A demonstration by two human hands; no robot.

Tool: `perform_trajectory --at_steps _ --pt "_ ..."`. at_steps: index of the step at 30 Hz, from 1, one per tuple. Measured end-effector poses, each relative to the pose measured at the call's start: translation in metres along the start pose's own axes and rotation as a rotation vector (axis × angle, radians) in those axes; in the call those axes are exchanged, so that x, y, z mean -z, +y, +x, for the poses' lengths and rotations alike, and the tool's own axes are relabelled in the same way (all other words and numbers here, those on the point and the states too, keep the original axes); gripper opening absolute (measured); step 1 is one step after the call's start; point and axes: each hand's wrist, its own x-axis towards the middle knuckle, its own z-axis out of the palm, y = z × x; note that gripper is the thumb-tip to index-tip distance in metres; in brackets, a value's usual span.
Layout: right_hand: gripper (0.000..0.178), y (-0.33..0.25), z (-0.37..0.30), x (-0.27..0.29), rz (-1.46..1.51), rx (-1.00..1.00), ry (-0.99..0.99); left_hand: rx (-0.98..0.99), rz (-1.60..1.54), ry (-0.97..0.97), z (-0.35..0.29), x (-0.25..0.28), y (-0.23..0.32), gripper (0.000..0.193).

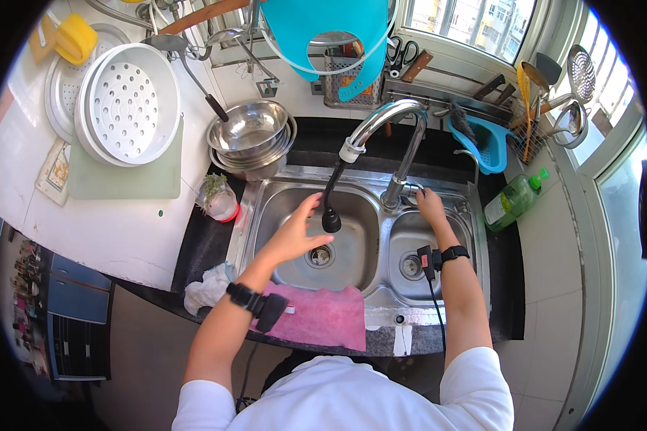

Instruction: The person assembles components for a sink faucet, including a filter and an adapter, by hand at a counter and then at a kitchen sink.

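A chrome faucet [410,154] rises behind the double-bowl sink [384,244], its black flexible nozzle [331,215] hanging over the larger left bowl. Just left of that nozzle, my left hand [293,233] is open, thumb and fingers spread apart, with nothing in it. My right hand [431,207] reaches over the smaller right bowl to the faucet base. Its fingers are closed on the faucet handle [412,189], which they partly cover. No water stream shows below the nozzle.
A pink cloth [316,316] and a white rag [207,289] lie along the front edge. Stacked steel bowls [251,136] and a plant jar [219,197] stand left of the sink. At right are a green bottle [512,203] and a blue basket [485,144]. White strainers [133,104] rest far left.
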Motion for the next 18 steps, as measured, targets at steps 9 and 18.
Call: perform_trajectory --at_steps 9,18 --pt "0.031 0.009 0.006 -0.003 0.155 0.061 -0.093 0.04 0.205 0.142 0.033 -0.016 -0.022 0.03" --pt "0.026 0.018 0.008 0.007 0.377 0.084 -0.199 0.029 0.246 0.059 0.034 -0.009 -0.018 0.032"
